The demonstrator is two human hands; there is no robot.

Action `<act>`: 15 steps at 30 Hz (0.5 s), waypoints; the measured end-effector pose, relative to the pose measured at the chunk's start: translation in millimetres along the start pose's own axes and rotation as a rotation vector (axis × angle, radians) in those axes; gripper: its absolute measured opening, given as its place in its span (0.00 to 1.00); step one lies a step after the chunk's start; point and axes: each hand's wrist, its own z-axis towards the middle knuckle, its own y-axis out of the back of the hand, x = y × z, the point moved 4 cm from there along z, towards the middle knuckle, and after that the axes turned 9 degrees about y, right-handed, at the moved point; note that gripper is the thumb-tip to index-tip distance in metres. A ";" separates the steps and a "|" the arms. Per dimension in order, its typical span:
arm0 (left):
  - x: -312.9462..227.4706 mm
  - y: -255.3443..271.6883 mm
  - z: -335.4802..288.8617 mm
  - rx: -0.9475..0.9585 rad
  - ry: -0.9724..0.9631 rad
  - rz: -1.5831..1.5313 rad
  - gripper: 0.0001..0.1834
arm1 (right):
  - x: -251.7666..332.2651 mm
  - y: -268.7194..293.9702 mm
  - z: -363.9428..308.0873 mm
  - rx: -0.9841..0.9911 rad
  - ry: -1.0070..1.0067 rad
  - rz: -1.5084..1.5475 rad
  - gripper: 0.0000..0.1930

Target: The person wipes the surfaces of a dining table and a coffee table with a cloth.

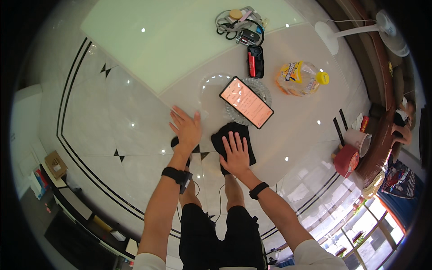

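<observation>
A black folded cloth (pixel 246 136) lies at the near edge of the pale table. My right hand (pixel 236 156) rests over it, palm down with the fingers spread, gripping nothing. To its left, my left hand (pixel 187 130) is open by the table's edge, fingers apart and nothing in them. Just beyond the cloth, a lit smartphone (pixel 247 102) lies tilted across a clear ribbed glass dish (pixel 266 92). A black strap with a small dark device circles my left wrist; a black band is on my right.
A clear bottle with a yellow cap (pixel 322 78) lies on its side at the right. Behind the phone are an open black case (pixel 257 61) with a red item and a pile of cords (pixel 225 26). A white fan (pixel 330 38) and a red container (pixel 346 162) stand farther right.
</observation>
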 end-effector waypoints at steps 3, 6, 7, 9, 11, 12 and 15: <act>4.4 14.7 -1.9 0.004 -0.090 -0.110 0.44 | 20.5 -3.3 45.1 -0.001 0.009 0.018 0.38; 19.1 41.5 14.2 -0.124 -0.189 -0.133 0.38 | 33.9 -2.9 106.9 -0.038 0.030 0.055 0.39; 21.3 54.0 26.7 -0.155 -0.201 -0.142 0.37 | 38.1 -1.7 131.9 -0.060 0.029 0.083 0.39; 22.1 83.1 61.6 -0.255 -0.317 -0.096 0.36 | 44.8 -1.2 186.1 -0.136 -0.002 0.067 0.40; 16.3 117.3 103.6 -0.293 -0.394 -0.030 0.37 | 39.9 3.1 234.5 -0.237 -0.134 0.030 0.39; 12.0 132.7 127.2 -0.323 -0.434 0.005 0.37 | 31.7 4.7 254.7 -0.295 -0.221 -0.020 0.39; 6.0 167.8 190.7 -0.324 -0.510 0.153 0.39 | 20.6 9.5 276.8 -0.376 -0.415 -0.073 0.39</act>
